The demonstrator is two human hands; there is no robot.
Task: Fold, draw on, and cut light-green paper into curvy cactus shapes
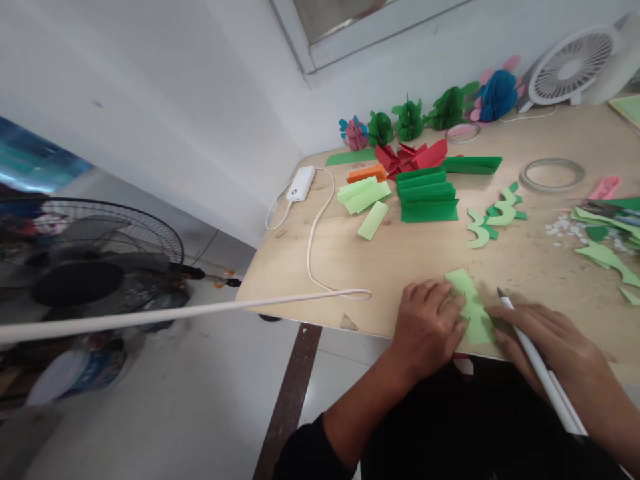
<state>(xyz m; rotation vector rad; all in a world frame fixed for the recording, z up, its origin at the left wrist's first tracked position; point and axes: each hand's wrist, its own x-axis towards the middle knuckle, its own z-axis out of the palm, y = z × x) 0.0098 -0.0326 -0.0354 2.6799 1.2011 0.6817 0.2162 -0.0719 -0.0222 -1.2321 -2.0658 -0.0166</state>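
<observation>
A small light green paper piece (477, 327) with a notched right edge lies near the table's front edge. My left hand (427, 320) rests on its left side, fingers bent and pressing it to the wood. In my right hand (560, 340) is a slim white pencil (533, 360), its dark pointed tip aimed up and away. The fingertips of that hand touch the paper's right edge. Beyond the hands lie wavy-cut green paper strips (500, 213), folded dark green paper (427, 193) and light green folded slips (364, 195).
Red folded paper (413, 158), tape rolls (553, 175) and several paper figures, one blue (497, 95), stand farther back. Scraps (607, 257) lie at right. A white cable (310, 247) from a power bank (302, 183) crosses the table's left. A small fan (570, 70) stands back right.
</observation>
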